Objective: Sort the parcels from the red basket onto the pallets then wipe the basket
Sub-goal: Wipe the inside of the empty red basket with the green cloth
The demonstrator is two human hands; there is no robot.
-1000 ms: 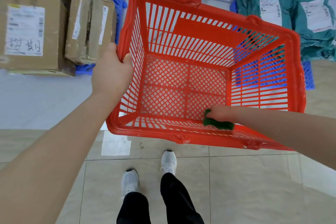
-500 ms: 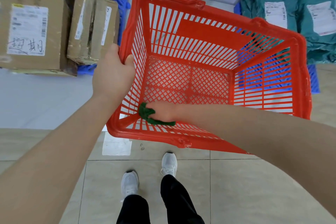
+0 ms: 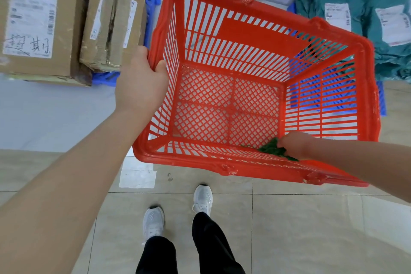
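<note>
Our left hand (image 3: pixel 142 82) grips the basket (image 3: pixel 262 35) rim; our right hand (image 3: pixel 294 144) inside presses a cloth (image 3: pixel 272 150), seemingly clutched, on the near wall.

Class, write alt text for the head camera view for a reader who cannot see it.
A person's left hand grips the rim of an empty red basket while the right hand presses a green cloth against its near inner wall. Cardboard boxes lie left, teal parcels right.

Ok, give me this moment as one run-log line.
phase: wiping | red basket: no parcels inside, held up | left hand: grips left rim | right hand: presses green cloth on near wall
</note>
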